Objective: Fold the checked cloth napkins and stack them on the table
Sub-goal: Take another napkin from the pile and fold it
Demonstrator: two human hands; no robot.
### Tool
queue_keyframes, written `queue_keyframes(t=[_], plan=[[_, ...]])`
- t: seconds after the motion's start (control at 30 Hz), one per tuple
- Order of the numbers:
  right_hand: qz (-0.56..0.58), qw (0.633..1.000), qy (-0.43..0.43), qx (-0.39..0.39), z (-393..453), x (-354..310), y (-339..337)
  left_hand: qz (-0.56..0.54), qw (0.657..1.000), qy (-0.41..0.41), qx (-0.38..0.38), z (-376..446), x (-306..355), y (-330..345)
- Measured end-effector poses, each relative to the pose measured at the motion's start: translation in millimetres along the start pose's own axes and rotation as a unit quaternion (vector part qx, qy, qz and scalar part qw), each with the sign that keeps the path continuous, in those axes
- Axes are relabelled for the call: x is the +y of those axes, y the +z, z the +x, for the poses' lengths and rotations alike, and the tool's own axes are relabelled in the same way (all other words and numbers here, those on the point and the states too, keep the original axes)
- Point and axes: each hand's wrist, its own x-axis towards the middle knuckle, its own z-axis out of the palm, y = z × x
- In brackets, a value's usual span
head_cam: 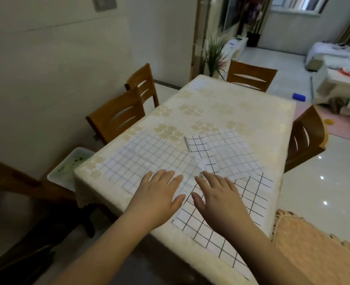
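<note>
White cloth ruled in thin lines covers the near end of the desk (221,112) in an untidy overlap: a fine blue-checked napkin (145,157) lies spread to the left, a second fine-checked napkin (233,157) sits right of centre, and a bold black-checked napkin (227,214) runs under the wrists and over the near edge of the desk. A small folded-looking checked piece (198,84) rests at the far end, perhaps the start of the stack. The left hand (159,194) lies flat with fingers straight and spread, pressing where the blue-checked napkin meets the black one; the right hand (217,194) is equally flat and open, fingertips at the crumpled point where the cloths cross — neither holds anything. The risks follow from that overlap. A smoothing push could drag two layers at once, so a fold takes in a neighbour's corner. The black-checked napkin, already hanging past the edge, could slide to the floor if it is pulled toward the body. The glossy patterned cover looks slick — a napkin may creep while being creased, leaving edges out of line.
</note>
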Motion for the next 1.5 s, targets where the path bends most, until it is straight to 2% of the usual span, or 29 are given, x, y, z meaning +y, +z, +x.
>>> queue_keyframes(t=[0.37,0.67,0.9,1.07,1.3,1.5], plan=[[0.042,0.993,0.079,-0.079,75,44,49,0.025,0.994,0.083,-0.069,109,-27,28],[0.072,0.977,0.168,-0.111,143,61,120,0.015,0.977,0.167,-0.133,196,-55,93],[0.096,0.936,0.312,-0.129,186,92,172,0.049,0.955,0.226,-0.185,246,-77,147],[0.121,0.906,0.372,-0.161,189,101,201,0.086,0.936,0.249,-0.234,257,-89,171],[0.124,0.9,0.394,-0.138,182,93,209,0.098,0.924,0.262,-0.26,256,-102,189],[0.096,0.917,0.386,-0.04,182,95,189,0.091,0.926,0.267,-0.249,259,-100,189]])
